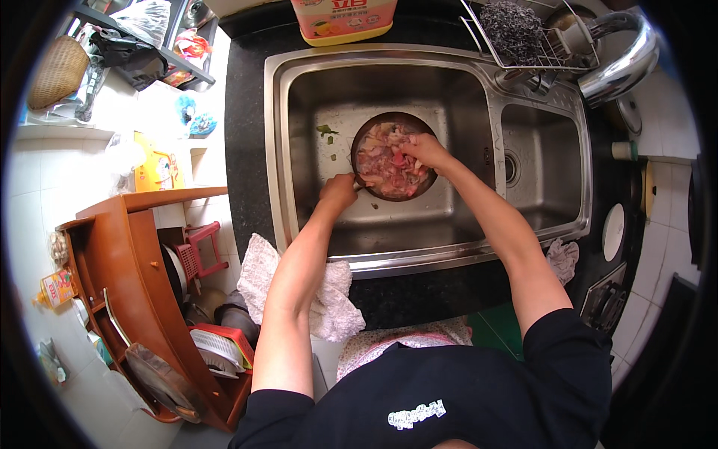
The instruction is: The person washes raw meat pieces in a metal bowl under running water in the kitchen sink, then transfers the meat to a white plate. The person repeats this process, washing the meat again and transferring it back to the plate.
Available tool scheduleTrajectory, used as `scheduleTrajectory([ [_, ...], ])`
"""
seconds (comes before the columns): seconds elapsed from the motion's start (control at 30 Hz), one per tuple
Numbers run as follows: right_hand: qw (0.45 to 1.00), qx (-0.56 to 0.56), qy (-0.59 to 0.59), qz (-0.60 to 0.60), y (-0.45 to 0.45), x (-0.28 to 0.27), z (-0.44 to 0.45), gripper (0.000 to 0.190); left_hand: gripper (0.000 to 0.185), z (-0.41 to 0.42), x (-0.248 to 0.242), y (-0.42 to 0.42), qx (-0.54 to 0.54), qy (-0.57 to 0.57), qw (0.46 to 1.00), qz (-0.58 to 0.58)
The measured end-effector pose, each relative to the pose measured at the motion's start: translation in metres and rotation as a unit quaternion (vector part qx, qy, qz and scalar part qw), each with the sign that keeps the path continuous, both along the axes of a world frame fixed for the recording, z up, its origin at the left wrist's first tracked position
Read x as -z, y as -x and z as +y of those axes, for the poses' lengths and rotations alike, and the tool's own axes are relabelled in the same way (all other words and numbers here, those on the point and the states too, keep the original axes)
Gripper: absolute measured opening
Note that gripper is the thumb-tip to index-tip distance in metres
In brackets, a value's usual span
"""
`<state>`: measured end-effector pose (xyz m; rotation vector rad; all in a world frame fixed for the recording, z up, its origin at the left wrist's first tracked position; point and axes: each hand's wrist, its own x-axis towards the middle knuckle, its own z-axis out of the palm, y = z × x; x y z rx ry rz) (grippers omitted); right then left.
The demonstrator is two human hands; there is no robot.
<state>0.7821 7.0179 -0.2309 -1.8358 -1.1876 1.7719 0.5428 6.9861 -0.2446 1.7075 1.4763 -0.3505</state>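
Note:
A round metal pan (354, 147) sits in the large basin of a stainless steel sink (387, 224). Pieces of raw meat (387, 174), pink and pale, lie in it in what looks like water. My left hand (338, 192) grips the pan at its lower left, where a short bit of handle seems to show. Over the right half of the pan, my right hand (429, 152) has its fingers down among the meat, closed on some pieces; the fingertips are partly hidden. Green vegetable scraps (326, 130) lie on the basin floor left of the pan.
Right of the basin is a smaller one with a drain (510, 168). A chrome faucet (622, 62) and a wire rack (505, 66) holding a steel wool scourer (511, 31) stand behind. A plastic jug (345, 22) is at the back. A towel (336, 303) drapes the front edge.

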Motion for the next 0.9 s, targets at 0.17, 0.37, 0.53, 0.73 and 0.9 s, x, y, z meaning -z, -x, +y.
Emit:
scheduleTrajectory([
  [0.17, 0.929, -0.088, -0.291, -0.212, 0.009, -0.003, -0.006, 0.024, 0.040, -0.001, 0.003, 0.001, 0.003, -0.012, 1.000, 0.008],
  [0.37, 0.816, -0.269, -0.415, -0.298, 0.033, 0.032, -0.044, 0.030, 0.040, 0.000, 0.004, 0.002, 0.003, -0.007, 1.000, -0.007],
  [0.53, 0.820, -0.333, -0.328, -0.330, 0.063, 0.052, -0.052, 0.016, 0.041, 0.001, 0.006, 0.001, 0.007, -0.005, 1.000, 0.000],
  [0.73, 0.843, -0.349, -0.301, -0.277, 0.051, 0.058, -0.047, 0.016, 0.041, 0.000, 0.013, 0.002, -0.007, -0.003, 1.000, -0.006],
  [0.9, 0.918, -0.224, -0.268, -0.190, 0.036, 0.047, -0.047, 0.018, 0.042, 0.000, 0.007, 0.002, -0.012, -0.006, 1.000, -0.011],
])
